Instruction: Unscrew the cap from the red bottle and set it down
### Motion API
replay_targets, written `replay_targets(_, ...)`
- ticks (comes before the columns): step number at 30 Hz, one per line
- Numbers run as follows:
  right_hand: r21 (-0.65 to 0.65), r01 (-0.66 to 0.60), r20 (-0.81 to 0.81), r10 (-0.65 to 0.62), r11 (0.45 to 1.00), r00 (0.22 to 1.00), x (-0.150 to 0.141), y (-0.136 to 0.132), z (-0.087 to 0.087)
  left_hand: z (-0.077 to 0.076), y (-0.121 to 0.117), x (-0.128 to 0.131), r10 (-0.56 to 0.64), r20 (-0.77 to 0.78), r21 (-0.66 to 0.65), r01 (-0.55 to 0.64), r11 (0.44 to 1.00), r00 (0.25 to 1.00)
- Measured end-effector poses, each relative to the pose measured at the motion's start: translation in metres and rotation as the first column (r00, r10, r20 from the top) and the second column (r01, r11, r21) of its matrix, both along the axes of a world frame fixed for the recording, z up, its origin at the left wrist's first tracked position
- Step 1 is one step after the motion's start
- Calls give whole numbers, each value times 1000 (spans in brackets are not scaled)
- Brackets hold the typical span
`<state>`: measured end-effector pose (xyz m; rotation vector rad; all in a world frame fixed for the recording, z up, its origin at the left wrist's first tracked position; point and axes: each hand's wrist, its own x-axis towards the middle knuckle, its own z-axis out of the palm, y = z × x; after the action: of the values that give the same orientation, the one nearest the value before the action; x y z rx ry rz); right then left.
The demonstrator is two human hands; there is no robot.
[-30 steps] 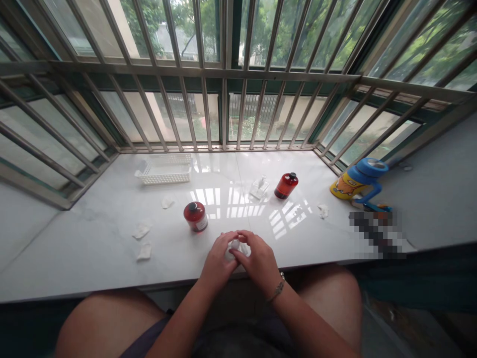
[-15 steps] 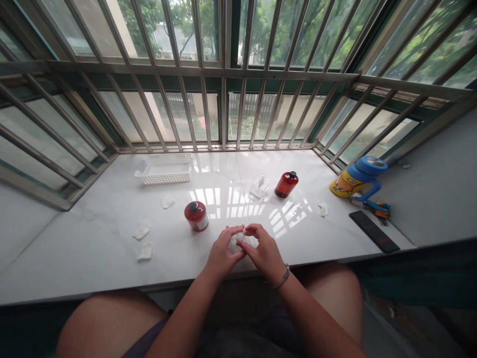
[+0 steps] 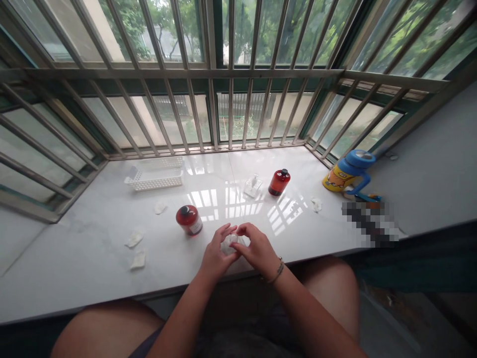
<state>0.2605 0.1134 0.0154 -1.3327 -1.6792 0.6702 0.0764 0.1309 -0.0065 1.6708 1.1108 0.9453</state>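
Observation:
My left hand (image 3: 218,252) curves around a small clear glass bottle (image 3: 225,245) close to the table's front edge, its fingers closed about the side. From the other side my right hand (image 3: 257,248) bends in, thumb and forefinger pinching the round, whitish cap (image 3: 233,239) on top. Fingers of both hands hide much of the bottle. Just left and beyond stands a red bottle (image 3: 188,220) with a black cap and a pale label. Farther back is a clear glass piece (image 3: 253,186), beside a second red bottle (image 3: 279,182) with dark liquid low inside.
A white perforated basket (image 3: 156,184) lies at the back left. Crumpled white tissues (image 3: 134,239) are scattered on the left, another (image 3: 316,204) on the right. A blue and yellow flask (image 3: 348,171) stands near the right wall, by a pixelated patch. Metal bars line the window.
The whole view has shifted slightly, so the things on the table appear a little farther left. Both hands keep their hold on the small bottle and its cap.

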Motion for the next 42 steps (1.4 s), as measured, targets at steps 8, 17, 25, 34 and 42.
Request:
replay_targets(8,79,313,-17,-313,946,950,49,-20,-26,3,-5,-3,-13,-50,61,16,998,999)
replay_targets(17,95,176,-32,-174,980,984,24,-43,-16,-10,-7,-2,12,39,-16,-12,1000,999)
replay_targets(25,152,93,-74,-83,984,994,-3,-42,-11,-3,-6,-1,13,39,10,-14,1000,999)
replay_targets(34,149,101,-60,-93,984,994,-10,-47,-10,-15,-8,0,37,152,-89,-24,996,988)
replay_targets(42,126,82,-75,-73,989,995,-14,-49,-4,-17,-9,1,65,118,-37,-62,997,991)
